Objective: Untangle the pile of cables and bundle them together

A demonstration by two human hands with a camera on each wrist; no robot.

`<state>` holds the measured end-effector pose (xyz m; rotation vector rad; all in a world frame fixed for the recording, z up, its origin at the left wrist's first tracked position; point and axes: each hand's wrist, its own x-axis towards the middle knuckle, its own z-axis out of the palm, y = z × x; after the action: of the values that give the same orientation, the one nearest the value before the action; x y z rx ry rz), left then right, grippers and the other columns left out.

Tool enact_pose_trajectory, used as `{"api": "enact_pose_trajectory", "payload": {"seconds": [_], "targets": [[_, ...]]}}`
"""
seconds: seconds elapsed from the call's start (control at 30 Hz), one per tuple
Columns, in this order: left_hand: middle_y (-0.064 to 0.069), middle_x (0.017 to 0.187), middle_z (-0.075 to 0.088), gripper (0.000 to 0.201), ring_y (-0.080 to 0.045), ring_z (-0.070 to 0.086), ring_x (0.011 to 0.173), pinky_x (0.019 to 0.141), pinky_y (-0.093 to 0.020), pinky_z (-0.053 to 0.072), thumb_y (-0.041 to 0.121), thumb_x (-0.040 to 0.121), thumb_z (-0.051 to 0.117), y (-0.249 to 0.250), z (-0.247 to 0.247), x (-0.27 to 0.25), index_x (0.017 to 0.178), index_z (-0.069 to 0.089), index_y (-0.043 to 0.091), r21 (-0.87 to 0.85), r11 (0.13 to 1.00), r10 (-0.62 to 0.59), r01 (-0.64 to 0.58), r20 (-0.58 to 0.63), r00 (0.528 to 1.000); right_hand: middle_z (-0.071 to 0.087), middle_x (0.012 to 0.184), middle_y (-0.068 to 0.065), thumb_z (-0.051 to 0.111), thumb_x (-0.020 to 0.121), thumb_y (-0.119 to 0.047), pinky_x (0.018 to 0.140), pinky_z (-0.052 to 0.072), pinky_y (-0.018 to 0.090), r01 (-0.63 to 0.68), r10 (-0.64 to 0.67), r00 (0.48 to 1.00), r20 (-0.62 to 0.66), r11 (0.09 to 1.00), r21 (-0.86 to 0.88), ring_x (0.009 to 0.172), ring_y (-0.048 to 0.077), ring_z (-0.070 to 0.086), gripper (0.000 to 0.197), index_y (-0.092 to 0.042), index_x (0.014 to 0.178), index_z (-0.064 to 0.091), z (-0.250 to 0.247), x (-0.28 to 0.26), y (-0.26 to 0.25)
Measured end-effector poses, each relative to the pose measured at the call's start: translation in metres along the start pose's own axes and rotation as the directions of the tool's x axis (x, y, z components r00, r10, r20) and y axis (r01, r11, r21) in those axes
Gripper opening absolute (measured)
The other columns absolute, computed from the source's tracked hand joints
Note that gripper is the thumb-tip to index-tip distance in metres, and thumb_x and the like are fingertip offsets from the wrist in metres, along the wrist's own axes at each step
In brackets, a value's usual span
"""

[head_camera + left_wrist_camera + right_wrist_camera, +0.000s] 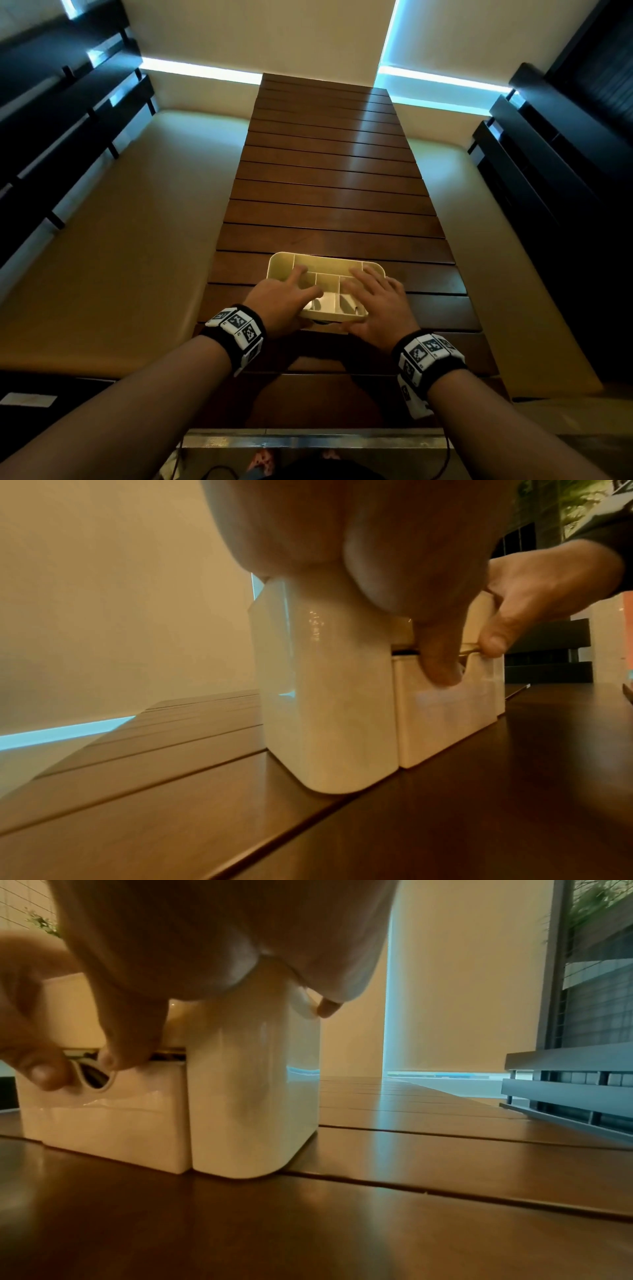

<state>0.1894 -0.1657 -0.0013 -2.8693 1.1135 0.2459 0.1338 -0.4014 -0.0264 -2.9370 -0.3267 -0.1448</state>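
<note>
A cream desk organizer (329,256) with open top compartments stands on the near part of a brown slatted table (325,178). Its front drawer (445,718) (113,1123) looks pushed in. My left hand (303,284) lies over the organizer's left side, its thumb (438,658) hooked into the drawer's notch. Over the right side lies my right hand (373,291), with its thumb (116,1056) at the same notch. Something dark (94,1077) shows through the notch; I cannot tell what it is. No cable pile is in view on the table.
Cream padded benches (120,222) (479,212) run along both sides of the table, with dark slatted backs (51,137) behind them. A thin dark cable (443,462) hangs below the table's near edge. The table stretches far ahead of the organizer.
</note>
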Motion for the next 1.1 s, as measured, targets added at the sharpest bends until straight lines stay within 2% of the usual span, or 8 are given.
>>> {"api": "enact_pose_trajectory", "payload": {"seconds": [0.07,0.13,0.27,0.37,0.43,0.57,0.77,1.1], "targets": [[-0.013,0.153,0.033,0.07,-0.028,0.068,0.079,0.069,-0.038,0.056,0.06,0.078,0.069,-0.001,0.004,0.0,0.137,0.039,0.037,0.003,1.0,-0.009,0.01,-0.041,0.999,0.04,0.154,-0.004,0.073,0.066,-0.063,0.111,0.03,0.052,0.007,-0.007,1.0,0.021,1.0,-0.007,0.14,0.022,0.04,0.081,-0.038,0.138,0.045,0.003,0.001,0.002],[-0.01,0.157,0.029,0.084,-0.027,0.064,0.106,0.093,-0.041,0.049,0.064,0.077,0.067,-0.001,0.009,-0.001,0.146,0.031,0.035,-0.037,0.999,-0.036,0.032,-0.105,0.994,0.041,0.154,-0.003,0.069,0.069,-0.064,0.112,0.032,0.053,0.025,-0.025,1.0,0.008,0.999,-0.032,0.138,0.022,0.044,0.075,-0.036,0.136,0.049,0.006,0.0,0.004],[-0.006,0.165,0.008,0.108,-0.024,0.026,0.141,0.109,-0.049,0.029,0.091,0.063,0.047,0.004,0.007,-0.008,0.152,0.021,0.036,-0.114,0.981,-0.179,0.155,-0.257,0.95,0.04,0.155,-0.002,0.049,0.074,-0.07,0.112,0.033,0.052,0.033,-0.034,0.999,-0.021,0.998,-0.048,0.139,0.021,0.043,0.074,-0.034,0.139,0.045,0.007,-0.001,0.005],[-0.005,0.164,-0.019,0.123,-0.024,-0.002,0.15,0.119,-0.048,0.005,0.085,0.062,0.059,0.001,0.012,-0.004,0.154,-0.009,0.039,-0.067,0.989,-0.137,0.13,-0.124,0.983,0.033,0.159,-0.003,0.042,0.073,-0.074,0.115,0.028,0.05,0.037,-0.038,0.999,-0.013,0.997,-0.071,0.143,0.02,0.037,0.081,-0.034,0.143,0.042,0.011,-0.002,0.006],[-0.007,0.164,-0.018,0.122,-0.026,0.004,0.152,0.117,-0.044,-0.007,0.068,0.073,0.068,-0.003,0.015,-0.001,0.152,-0.019,0.036,-0.01,0.996,-0.093,0.093,-0.071,0.993,0.029,0.16,-0.001,0.042,0.074,-0.077,0.116,0.026,0.05,0.046,-0.047,0.999,-0.022,0.996,-0.077,0.147,0.021,0.029,0.084,-0.032,0.145,0.04,0.013,-0.003,0.007],[-0.01,0.165,-0.011,0.114,-0.028,0.032,0.145,0.116,-0.044,-0.008,0.047,0.083,0.07,-0.004,0.017,0.004,0.152,-0.02,0.032,0.049,0.996,-0.074,0.079,-0.105,0.992,0.026,0.162,0.003,0.036,0.074,-0.079,0.116,0.027,0.053,0.069,-0.072,0.997,-0.026,0.992,-0.103,0.149,0.022,0.022,0.086,-0.031,0.146,0.041,0.012,-0.003,0.008],[-0.01,0.166,-0.003,0.116,-0.03,0.051,0.131,0.114,-0.046,-0.007,0.054,0.078,0.072,-0.006,0.019,0.011,0.151,-0.017,0.034,0.008,0.998,-0.066,0.068,-0.112,0.991,0.026,0.162,0.003,0.036,0.076,-0.072,0.115,0.03,0.055,0.055,-0.057,0.998,-0.023,0.995,-0.083,0.149,0.024,0.023,0.08,-0.03,0.143,0.045,0.013,-0.001,0.011],[-0.001,0.166,0.002,0.109,-0.023,0.016,0.151,0.12,-0.041,-0.007,0.084,0.07,0.055,-0.01,0.016,0.012,0.156,0.009,0.036,-0.126,0.991,-0.061,0.039,-0.179,0.982,0.032,0.159,0.004,0.053,0.074,-0.066,0.113,0.033,0.053,0.06,-0.065,0.996,-0.059,0.995,-0.085,0.146,0.024,0.031,0.076,-0.028,0.14,0.047,0.017,-0.001,0.014]]}}
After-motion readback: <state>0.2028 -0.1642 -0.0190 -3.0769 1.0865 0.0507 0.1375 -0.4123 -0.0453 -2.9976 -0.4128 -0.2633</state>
